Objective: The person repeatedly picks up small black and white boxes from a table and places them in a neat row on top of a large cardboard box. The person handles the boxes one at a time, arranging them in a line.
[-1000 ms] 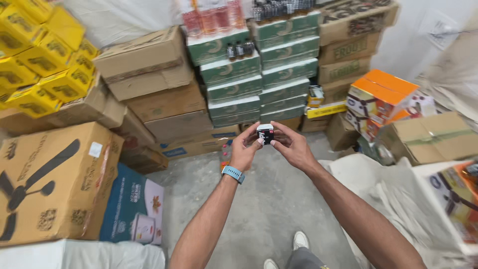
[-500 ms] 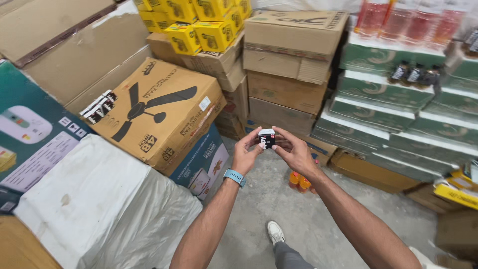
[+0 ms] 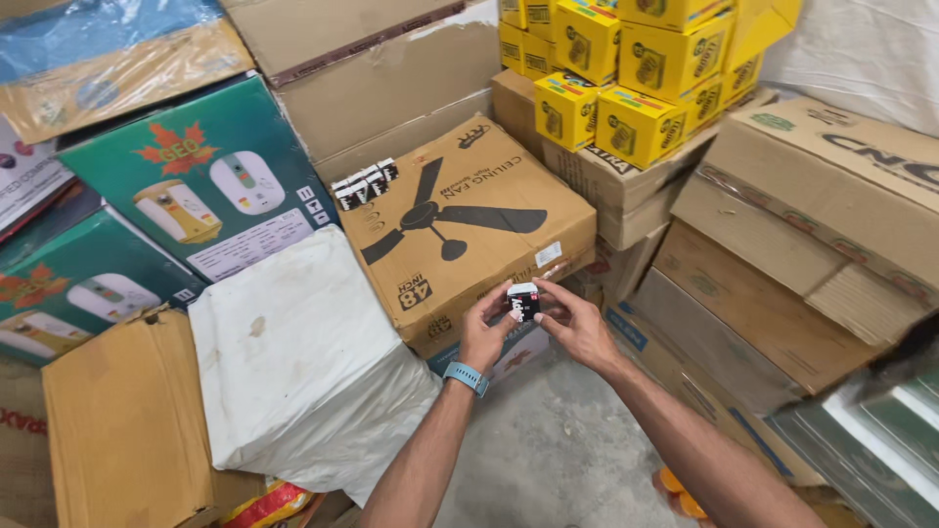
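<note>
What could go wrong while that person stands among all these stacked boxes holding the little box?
The small black and white box is pinched only at the fingertips of the left hand and right hand, so it might slip and fall to the concrete floor. The yellow cartons are piled unevenly on a cardboard box; a bump could perhaps topple them. Cartons crowd the floor, so tripping seems possible.
</note>
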